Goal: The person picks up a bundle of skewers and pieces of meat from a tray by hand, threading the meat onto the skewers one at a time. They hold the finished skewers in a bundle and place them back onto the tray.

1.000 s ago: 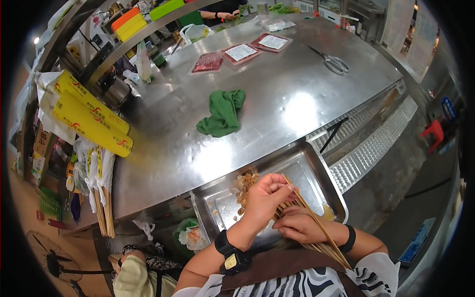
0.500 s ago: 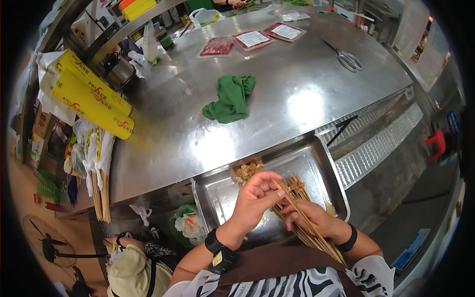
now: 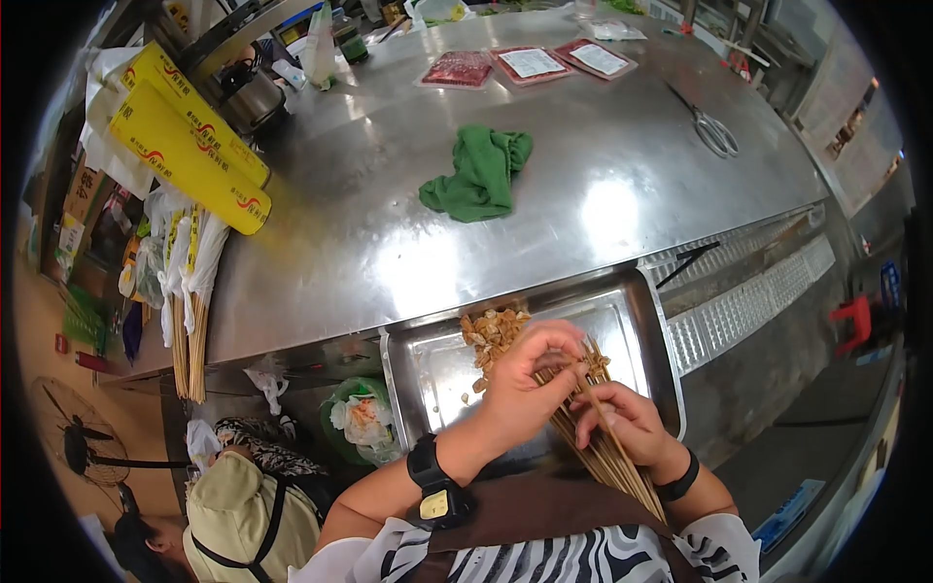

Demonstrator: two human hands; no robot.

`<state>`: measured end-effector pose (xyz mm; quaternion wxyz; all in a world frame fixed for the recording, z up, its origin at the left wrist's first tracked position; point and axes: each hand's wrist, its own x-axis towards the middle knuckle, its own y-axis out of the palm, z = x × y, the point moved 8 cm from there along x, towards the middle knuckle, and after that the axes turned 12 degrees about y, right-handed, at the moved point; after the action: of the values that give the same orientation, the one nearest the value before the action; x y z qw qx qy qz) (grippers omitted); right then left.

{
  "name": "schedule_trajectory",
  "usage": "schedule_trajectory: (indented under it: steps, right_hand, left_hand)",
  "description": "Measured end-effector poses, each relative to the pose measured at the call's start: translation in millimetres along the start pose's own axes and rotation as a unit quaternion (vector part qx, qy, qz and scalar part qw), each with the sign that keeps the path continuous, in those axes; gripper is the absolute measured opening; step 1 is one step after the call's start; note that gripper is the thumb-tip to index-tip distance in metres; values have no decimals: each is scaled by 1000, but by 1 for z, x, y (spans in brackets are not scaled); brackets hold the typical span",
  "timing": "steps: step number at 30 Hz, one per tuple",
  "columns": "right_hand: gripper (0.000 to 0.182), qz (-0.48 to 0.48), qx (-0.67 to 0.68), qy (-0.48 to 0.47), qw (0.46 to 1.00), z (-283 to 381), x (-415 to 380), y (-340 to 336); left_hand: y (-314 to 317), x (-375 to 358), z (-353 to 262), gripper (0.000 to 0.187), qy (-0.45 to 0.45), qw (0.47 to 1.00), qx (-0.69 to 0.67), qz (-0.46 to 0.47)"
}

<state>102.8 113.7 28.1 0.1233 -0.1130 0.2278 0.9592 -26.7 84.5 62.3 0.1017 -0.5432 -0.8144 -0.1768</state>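
Observation:
Above a deep steel tray point(image 3: 408, 394), my left hand point(image 3: 533, 379) is closed in a pinch at the upper end of a bamboo skewer point(image 3: 604, 420). Whether a small piece sits between those fingertips I cannot make out. My right hand point(image 3: 627, 426) grips the same skewer lower down, its fingers curled. Under both hands a bundle of skewers point(image 3: 622, 474) slants across the tray's near right part, with small brownish pieces on the far ends. Loose brownish food pieces point(image 3: 489, 335) are heaped in the tray's far left, just beyond my left hand.
On the steel table point(image 3: 360, 185) lie a green cloth point(image 3: 478, 173), scissors point(image 3: 714, 134) and packs of red meat point(image 3: 530, 64). Yellow film rolls point(image 3: 194, 155) and bagged skewers point(image 3: 192, 291) are at the left. Below stands a lined bin point(image 3: 362, 418); a person point(image 3: 248, 510) is nearby at lower left.
The camera view has shifted, so the table sits higher. My left hand has moved slightly right to the skewer's tip, uncovering more of the loose pieces. My right hand keeps its hold.

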Motion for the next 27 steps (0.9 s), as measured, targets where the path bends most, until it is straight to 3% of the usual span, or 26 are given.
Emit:
schedule_trajectory:
  steps: [3, 6, 8, 9, 14, 16, 18, 20, 22, 23, 25, 26, 27]
  right_hand:
    - [31, -54, -69, 86, 992, -8, 4, -2]
    - [28, -50, -115, 85, 988, -15, 5, -5]
    - [27, -66, -193, -4, 979, -13, 1, -12]
    - [29, -108, -377, -154, 907, 10, -2, 1]
    - [34, -65, -285, -56, 955, -2, 0, -7]
    - [36, -58, -256, -34, 964, 1, 0, -6]
    - [32, -88, -165, 81, 979, -4, 2, -8]
    - [36, -83, -139, 58, 985, -6, 4, -8]
    - [37, -88, -116, 45, 988, -4, 5, -9]
    - [37, -88, -113, 47, 989, -4, 6, -10]
    - [39, -80, -135, 31, 987, -1, 7, -8]
    - [39, -79, -133, 33, 987, -1, 8, -8]
    - [42, -82, -144, 37, 985, 0, 8, -9]
  left_hand:
    - [3, 7, -15, 25, 72, 987, 141, 23]
    - [20, 19, -33, 26, 113, 968, 219, 39]
    - [37, 29, -45, 28, 110, 966, 232, 34]
    - [54, 36, -56, 28, 136, 960, 236, 68]
    - [72, 35, -36, 34, 145, 938, 281, 144]
    - [38, 28, -16, 37, 95, 928, 335, 136]
    - [-11, 22, -3, 35, 53, 969, 228, 79]
    - [-63, 7, 7, 29, -94, 989, 111, -35]
    - [-110, -10, 9, 17, -49, 959, 270, -71]
    - [-119, -19, 13, 17, -53, 959, 271, -71]
    - [-131, -43, 32, 11, -176, 920, 348, -29]
    - [-128, -46, 30, 11, -178, 920, 348, -30]
    - [-113, -44, 27, 13, -156, 908, 387, 31]
